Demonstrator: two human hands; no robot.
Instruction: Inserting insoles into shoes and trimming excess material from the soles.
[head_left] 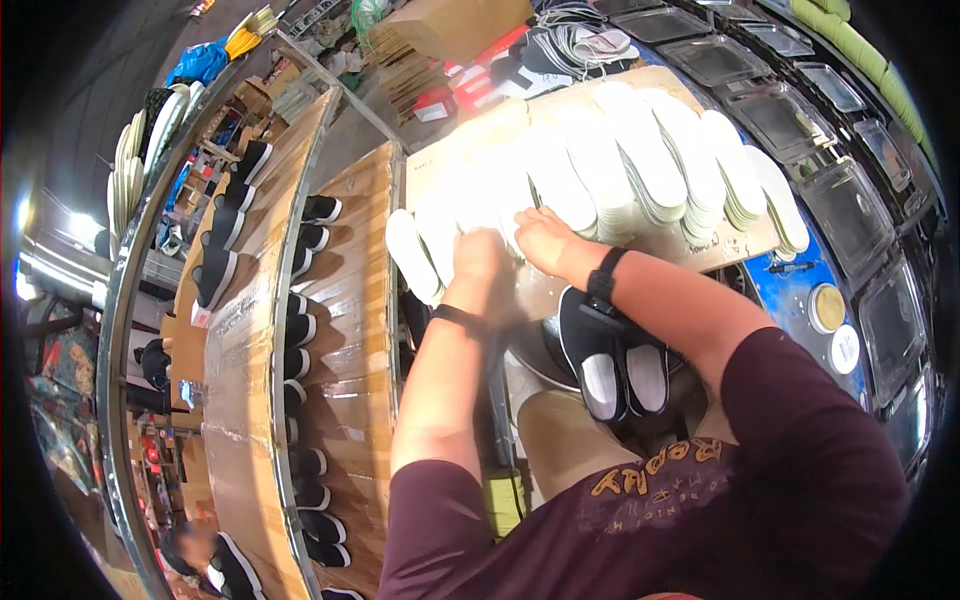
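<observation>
White shoe insoles (655, 165) stand in several stacks on a slanted light board in front of me, overexposed toward the middle. My right hand (548, 240) is at the near ends of the middle stacks, its fingers curled and closed on the tip of an insole (508, 232). Just left of it, my left hand (482, 255) reaches to the same row; glare and motion smear its fingers, so its grip does not show. Below my right forearm sits a pair of black slip-on shoes (590, 350), with pale insides and their openings toward me.
Left of me, a rack with tape-covered cardboard shelves (345, 300) carries rows of black shoes (222, 275). On the right, a blue surface (790, 290) holds a marker (790, 267) and round lids (827, 307). Dark trays (850, 210) line the far right.
</observation>
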